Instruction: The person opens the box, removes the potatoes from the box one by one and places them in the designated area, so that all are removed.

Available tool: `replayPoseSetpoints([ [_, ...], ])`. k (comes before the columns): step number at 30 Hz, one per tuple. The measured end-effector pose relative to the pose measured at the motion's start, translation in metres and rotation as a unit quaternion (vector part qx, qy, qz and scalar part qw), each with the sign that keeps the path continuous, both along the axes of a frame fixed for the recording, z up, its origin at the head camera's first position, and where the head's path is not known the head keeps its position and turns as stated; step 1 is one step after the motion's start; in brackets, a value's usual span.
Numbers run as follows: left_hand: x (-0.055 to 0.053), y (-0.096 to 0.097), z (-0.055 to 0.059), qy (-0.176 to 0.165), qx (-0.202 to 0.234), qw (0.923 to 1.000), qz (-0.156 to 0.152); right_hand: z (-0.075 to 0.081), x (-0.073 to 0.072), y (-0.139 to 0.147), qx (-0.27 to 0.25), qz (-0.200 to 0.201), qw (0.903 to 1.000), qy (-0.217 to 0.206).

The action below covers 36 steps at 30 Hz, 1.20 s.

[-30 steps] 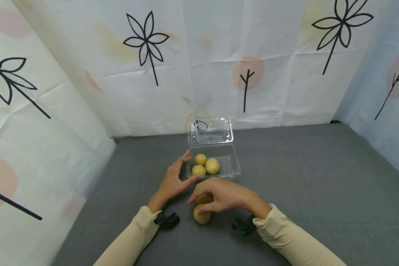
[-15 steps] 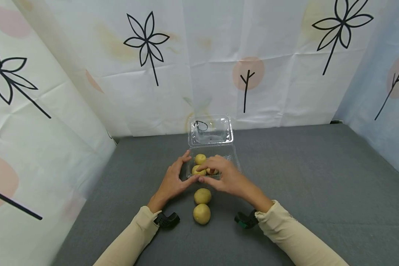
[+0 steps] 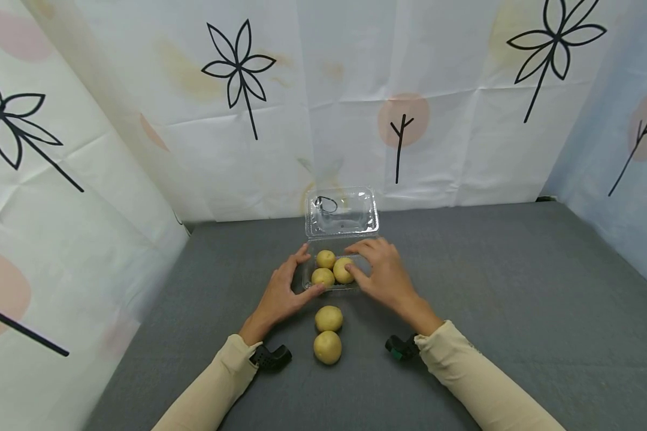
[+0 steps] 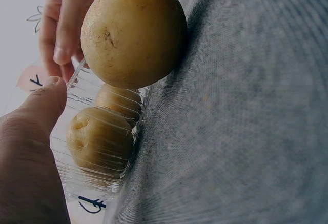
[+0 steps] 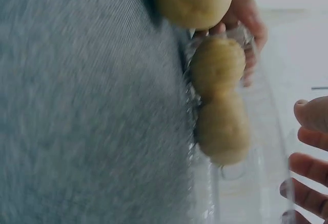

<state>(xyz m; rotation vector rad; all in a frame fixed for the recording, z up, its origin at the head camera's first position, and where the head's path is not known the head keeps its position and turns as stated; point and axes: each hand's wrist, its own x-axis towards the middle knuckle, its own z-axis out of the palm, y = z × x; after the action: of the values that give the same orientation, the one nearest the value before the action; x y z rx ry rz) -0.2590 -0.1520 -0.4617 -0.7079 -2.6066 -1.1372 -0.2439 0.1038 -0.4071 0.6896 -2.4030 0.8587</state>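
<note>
Yellow potatoes (image 3: 323,277) sat inside the plastic box (image 3: 341,242), two before it; with our left hand (image 3: 279,296) and right hand (image 3: 386,278) both spread at its sides, we judged light, steadying touches best

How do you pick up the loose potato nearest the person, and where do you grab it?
Probably come from above with the right hand and hold the near potato by its left and right sides, at its widest. It is roundish, and those sides look free, while the far potato sits right behind it.
</note>
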Motion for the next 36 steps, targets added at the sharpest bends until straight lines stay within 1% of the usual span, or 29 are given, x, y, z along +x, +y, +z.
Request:
replayPoseSetpoints([
  [5,0.000,0.000,0.000,0.001,0.000,1.0000,-0.001,-0.007,-0.006,0.005,-0.008,-0.010,0.9998,-0.014],
  [12,0.000,0.000,0.001,-0.001,0.003,1.0000,-0.003,-0.011,-0.009,0.009,-0.004,-0.038,0.9992,-0.013],
  [17,0.001,-0.001,0.001,0.000,0.003,1.0000,-0.004,-0.012,-0.010,0.011,0.002,-0.037,0.9991,-0.019],
  [24,0.001,0.000,0.002,-0.003,0.005,1.0000,-0.003,-0.014,-0.011,0.012,-0.004,-0.040,0.9989,-0.023],
  [32,0.000,-0.001,0.000,-0.003,0.004,1.0000,-0.001,-0.012,-0.009,0.011,0.045,-0.035,0.9980,-0.027],
  [36,0.000,0.000,0.001,-0.003,0.000,1.0000,-0.001,-0.012,-0.007,0.010,0.065,-0.028,0.9973,-0.021],
])
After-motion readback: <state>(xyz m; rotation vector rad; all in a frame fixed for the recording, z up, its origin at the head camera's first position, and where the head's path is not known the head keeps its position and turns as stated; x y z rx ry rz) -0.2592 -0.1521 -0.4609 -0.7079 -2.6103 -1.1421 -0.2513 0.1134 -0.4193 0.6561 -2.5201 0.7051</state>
